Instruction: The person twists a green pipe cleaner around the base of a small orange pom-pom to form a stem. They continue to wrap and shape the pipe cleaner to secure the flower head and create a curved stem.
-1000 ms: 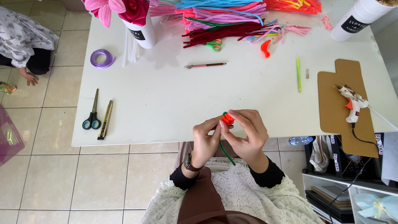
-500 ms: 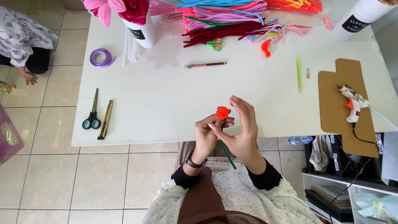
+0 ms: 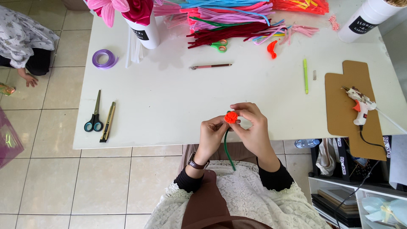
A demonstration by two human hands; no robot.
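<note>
Pinching the orange pipe-cleaner flower [image 3: 230, 117] over the white table's [image 3: 169, 101] near edge, left hand [image 3: 213, 133] and right hand [image 3: 253, 129] now close together; right fingers, earlier spread, curl around it, green stem [image 3: 229, 148] hanging down.

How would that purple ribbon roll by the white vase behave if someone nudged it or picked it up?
The purple ribbon roll lies flat on the white table, so a nudge would probably slide it rather than roll it. It looks like a thin hollow ring, likely very light. Loose loops show at its edge, so lifting it might let some ribbon uncoil.
</note>
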